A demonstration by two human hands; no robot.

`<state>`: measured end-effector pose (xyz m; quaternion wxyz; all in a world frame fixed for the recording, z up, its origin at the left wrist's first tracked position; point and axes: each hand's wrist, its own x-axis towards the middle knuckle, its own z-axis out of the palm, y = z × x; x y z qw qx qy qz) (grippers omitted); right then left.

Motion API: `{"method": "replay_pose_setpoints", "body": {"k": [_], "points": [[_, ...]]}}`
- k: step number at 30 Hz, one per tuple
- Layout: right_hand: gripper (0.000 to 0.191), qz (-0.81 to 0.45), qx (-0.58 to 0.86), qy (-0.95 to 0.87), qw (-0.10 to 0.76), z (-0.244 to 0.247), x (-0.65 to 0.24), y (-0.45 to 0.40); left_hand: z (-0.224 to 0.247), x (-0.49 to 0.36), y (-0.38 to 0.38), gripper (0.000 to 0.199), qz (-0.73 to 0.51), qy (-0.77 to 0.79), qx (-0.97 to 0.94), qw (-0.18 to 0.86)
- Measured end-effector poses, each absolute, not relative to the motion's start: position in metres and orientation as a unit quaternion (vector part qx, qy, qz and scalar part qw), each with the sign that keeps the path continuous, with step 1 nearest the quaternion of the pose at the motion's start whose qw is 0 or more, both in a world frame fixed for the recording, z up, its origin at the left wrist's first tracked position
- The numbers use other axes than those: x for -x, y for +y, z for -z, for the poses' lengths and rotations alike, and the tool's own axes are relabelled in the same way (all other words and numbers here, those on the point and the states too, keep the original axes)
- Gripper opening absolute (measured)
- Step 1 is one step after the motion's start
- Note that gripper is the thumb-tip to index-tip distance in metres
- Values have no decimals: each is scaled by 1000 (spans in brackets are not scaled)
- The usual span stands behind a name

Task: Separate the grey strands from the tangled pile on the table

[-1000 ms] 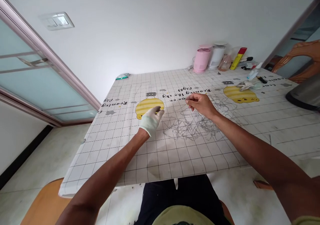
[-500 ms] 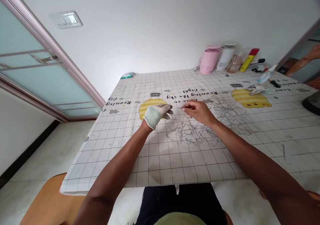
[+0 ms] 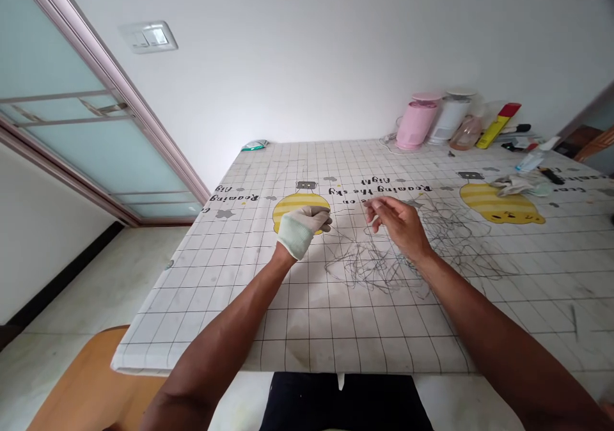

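My left hand (image 3: 307, 226) wears a pale glove with a light green cuff. Its fingers are closed, and a thin dark strand (image 3: 341, 234) runs from them toward the tangle. Whatever else lies inside the fist is hidden. Bare, my right hand (image 3: 396, 223) hovers to the right with its fingers loosely curved and apart; I see nothing clearly gripped in it. Beneath and beside it spreads a loose tangle of thin, dark, wire-like strands (image 3: 378, 265) on the checked tablecloth (image 3: 230, 316).
Along the wall stand a pink cylindrical device (image 3: 416, 124), a white one (image 3: 448, 119), a bottle (image 3: 466, 133) and a yellow tube with a red cap (image 3: 499, 126). A clear bottle (image 3: 535, 156) and a crumpled glove (image 3: 515, 183) lie at right. A small packet (image 3: 254, 145) sits at the far left corner.
My right hand has moved right, away from the left, and its pinched fingers have loosened. My left fingers have curled into a fist. The camera view has shifted slightly left.
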<state>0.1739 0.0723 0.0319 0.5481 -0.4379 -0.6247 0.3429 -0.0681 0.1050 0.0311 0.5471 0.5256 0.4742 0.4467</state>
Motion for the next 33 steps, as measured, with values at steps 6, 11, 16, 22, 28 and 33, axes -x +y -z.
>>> {"method": "replay_pose_setpoints", "body": {"k": [6,11,16,22,28,33], "points": [[18,-63,390,-760,516,-29,-174,55,-33,65,102,16,-500,467,-484,546],[23,107,326,-845,410,-22,-161,53,-27,62,104,15,-520,450,-465,558],[21,107,332,-835,425,-15,-160,58,-24,61,104,19,-518,418,-450,595],[12,-127,401,-725,546,-18,-158,51,-36,67,95,29,-511,460,-504,523],[20,-456,422,-520,587,-16,-155,51,-52,65,84,31,-531,506,-550,399],[17,-562,382,-457,575,-12,-151,53,-57,58,81,32,-501,507,-572,406]]}}
